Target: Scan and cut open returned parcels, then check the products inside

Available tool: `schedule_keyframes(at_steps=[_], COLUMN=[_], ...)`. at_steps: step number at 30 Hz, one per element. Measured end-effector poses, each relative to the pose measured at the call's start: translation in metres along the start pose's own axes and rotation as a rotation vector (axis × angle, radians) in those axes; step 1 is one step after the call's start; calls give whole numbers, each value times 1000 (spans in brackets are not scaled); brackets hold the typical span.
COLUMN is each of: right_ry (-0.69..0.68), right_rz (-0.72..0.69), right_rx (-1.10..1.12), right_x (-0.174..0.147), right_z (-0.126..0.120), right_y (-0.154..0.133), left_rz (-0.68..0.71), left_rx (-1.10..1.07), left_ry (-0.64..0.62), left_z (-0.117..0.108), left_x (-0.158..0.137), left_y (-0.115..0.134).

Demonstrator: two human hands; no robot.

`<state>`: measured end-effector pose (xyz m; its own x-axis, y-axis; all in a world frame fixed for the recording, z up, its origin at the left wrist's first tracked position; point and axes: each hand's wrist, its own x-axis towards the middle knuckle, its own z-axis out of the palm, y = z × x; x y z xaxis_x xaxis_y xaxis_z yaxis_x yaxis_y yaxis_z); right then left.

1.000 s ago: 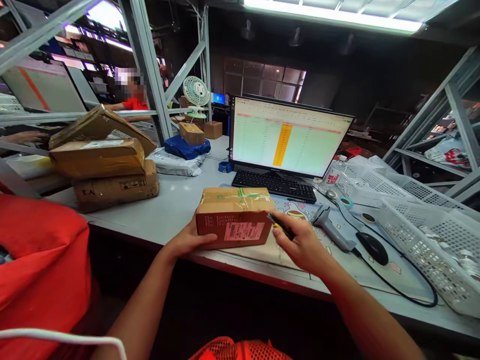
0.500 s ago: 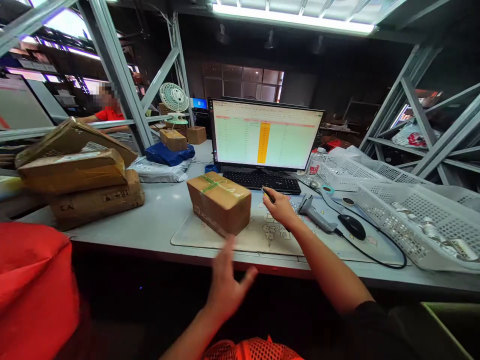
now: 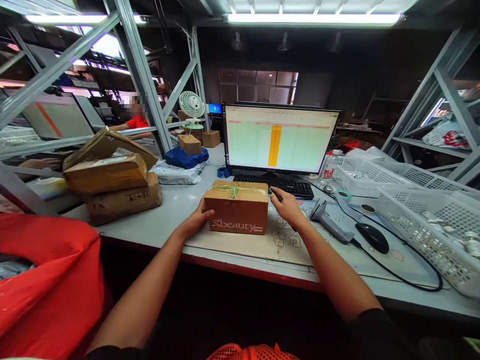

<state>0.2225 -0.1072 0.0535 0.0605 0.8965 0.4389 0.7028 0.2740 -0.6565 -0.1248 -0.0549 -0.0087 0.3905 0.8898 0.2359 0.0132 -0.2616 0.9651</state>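
Note:
A taped cardboard box [image 3: 238, 212] with white "beauty" lettering on its front and green tape across its top sits on the desk mat. My left hand [image 3: 195, 221] holds it at the left end, thumb on the front face and the other fingers partly hidden behind the corner. Just right of the box, my right hand [image 3: 285, 206] is closed around a slim dark tool that looks like a utility knife [image 3: 276, 195]; its tip points toward the box's right end. Whether the tip touches the cardboard I cannot tell.
Behind the box stand a keyboard [image 3: 296, 188] and a monitor [image 3: 288, 140]. Right lie a barcode scanner [image 3: 330, 222], a mouse [image 3: 372, 237] with its cable, and white baskets [image 3: 416, 227]. Left are stacked cartons [image 3: 123, 200] and a red bag [image 3: 48, 270].
My left hand has moved up from the desk's front edge onto the box's left end. The box has turned so its lettered side faces me. My right hand keeps its tool.

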Motion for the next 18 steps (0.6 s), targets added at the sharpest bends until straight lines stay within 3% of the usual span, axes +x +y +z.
schedule_keyframes(at_steps=[4, 11, 18], right_ry=[-8, 23, 30], right_rz=[-17, 46, -6], right_rx=[5, 11, -41], right_x=[2, 1, -10], right_z=[3, 12, 6], right_y=[-2, 0, 1], left_rz=[-58, -49, -79], left_rx=[28, 102, 155], left_ry=[-85, -45, -41], left_z=[0, 1, 3], left_x=[4, 4, 2], left_y=[-5, -3, -2])
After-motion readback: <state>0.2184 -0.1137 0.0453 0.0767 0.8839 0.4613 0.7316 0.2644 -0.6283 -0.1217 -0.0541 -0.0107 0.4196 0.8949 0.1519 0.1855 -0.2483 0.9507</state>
